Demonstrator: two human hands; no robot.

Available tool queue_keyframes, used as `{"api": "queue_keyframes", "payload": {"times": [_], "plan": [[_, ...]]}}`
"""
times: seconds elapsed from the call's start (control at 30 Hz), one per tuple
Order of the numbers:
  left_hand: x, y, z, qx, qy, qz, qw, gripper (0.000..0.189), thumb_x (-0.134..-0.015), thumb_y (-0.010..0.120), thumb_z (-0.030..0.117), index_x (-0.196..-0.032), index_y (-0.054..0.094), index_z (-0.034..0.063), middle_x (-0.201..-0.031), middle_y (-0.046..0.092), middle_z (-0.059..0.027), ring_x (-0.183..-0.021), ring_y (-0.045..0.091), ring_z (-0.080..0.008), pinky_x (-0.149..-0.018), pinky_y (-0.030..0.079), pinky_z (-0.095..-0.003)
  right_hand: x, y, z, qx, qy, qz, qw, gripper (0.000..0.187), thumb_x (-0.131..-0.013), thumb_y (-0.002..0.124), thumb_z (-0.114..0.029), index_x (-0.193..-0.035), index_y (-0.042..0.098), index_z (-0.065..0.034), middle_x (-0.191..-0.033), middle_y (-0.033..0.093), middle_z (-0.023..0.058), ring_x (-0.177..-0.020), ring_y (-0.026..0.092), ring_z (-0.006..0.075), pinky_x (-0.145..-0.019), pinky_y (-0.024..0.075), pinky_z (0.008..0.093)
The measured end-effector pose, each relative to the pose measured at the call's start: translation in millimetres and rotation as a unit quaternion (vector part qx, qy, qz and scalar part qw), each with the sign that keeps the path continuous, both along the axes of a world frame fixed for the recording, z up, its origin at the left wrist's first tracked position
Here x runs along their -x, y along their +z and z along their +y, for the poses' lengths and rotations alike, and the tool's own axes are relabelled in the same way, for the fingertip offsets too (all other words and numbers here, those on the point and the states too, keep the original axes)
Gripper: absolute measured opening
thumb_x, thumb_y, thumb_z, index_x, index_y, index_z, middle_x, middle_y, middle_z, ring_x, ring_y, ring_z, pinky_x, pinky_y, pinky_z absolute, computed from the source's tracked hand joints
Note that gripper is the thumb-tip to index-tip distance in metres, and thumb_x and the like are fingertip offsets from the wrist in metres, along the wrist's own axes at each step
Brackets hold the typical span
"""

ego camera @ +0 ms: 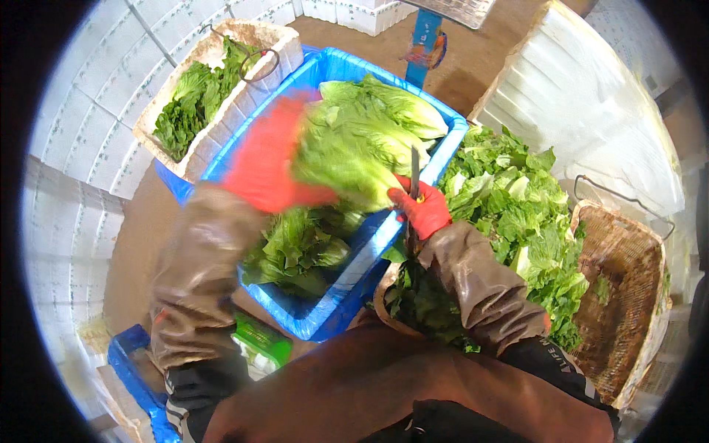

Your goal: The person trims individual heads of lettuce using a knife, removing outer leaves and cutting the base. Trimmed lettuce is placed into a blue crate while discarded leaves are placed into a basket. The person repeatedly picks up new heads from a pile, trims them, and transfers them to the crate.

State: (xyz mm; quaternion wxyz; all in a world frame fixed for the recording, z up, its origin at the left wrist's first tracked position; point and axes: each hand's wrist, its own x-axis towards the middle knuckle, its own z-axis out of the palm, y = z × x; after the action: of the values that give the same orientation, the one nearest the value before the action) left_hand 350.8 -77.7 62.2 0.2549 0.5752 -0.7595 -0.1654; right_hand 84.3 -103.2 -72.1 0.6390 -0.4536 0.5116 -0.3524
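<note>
My left hand (271, 160), in a red glove and blurred by motion, lies against the leafy left side of a head of romaine-type lettuce (354, 160); whether its fingers grip the leaves is unclear. My right hand (424, 210), also red-gloved, has its thumb near the pale stem end and holds a knife (415, 171), its dark blade pointing up and away. Both hands are over a blue plastic crate (338, 296) that holds more lettuce heads (401, 105) at its far end and leafy greens (302, 249) at its near end.
A dirty foam box (252, 94) with greens stands at the far left. Loose lettuce leaves (515, 205) are heaped on the right, beside a brown wicker basket (620, 299). A white foam panel (581, 105) leans behind them. A green package (263, 340) lies near my left sleeve.
</note>
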Motion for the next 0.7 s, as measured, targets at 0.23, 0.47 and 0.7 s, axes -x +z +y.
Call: {"api": "queue_keyframes", "payload": {"times": [0.23, 0.47, 0.7], "plan": [[-3, -173, -42, -0.073, -0.095, -0.160, 0.980, 0.120, -0.049, 0.093, 0.031, -0.152, 0.030, 0.0251, -0.155, 0.029, -0.0208, -0.140, 0.028, -0.0495, -0.114, 0.031, -0.0524, -1, -14, -13, 0.205, 0.180, 0.324, 0.906, 0.042, -0.085, 0.072, -0.034, -0.120, 0.067, -0.0105, -0.086, 0.070, 0.0086, -0.076, 0.067, 0.0236, -0.068, 0.0523, 0.0368], [1, -181, -59, -0.071, -0.117, -0.152, 0.979, 0.104, -0.055, 0.091, 0.023, -0.146, 0.040, 0.0172, -0.153, 0.031, -0.0233, -0.141, 0.031, -0.0420, -0.117, 0.029, -0.0466, 30, 19, 36, 0.015, 0.177, 0.096, 0.980, 0.042, -0.086, 0.069, -0.033, -0.122, 0.065, -0.0117, -0.101, 0.073, 0.0105, -0.085, 0.069, 0.0260, -0.075, 0.0546, 0.0398], [62, -75, -43, 0.014, -0.128, -0.298, 0.946, 0.112, -0.062, 0.086, 0.029, -0.154, 0.026, 0.0082, -0.153, 0.034, -0.0242, -0.144, 0.028, -0.0410, -0.118, 0.023, -0.0509, 193, 46, 201, -0.151, 0.029, -0.242, 0.958, 0.036, -0.094, 0.061, -0.020, -0.129, 0.061, -0.0081, -0.098, 0.071, 0.0051, -0.080, 0.065, 0.0116, -0.067, 0.0543, 0.0286]]}}
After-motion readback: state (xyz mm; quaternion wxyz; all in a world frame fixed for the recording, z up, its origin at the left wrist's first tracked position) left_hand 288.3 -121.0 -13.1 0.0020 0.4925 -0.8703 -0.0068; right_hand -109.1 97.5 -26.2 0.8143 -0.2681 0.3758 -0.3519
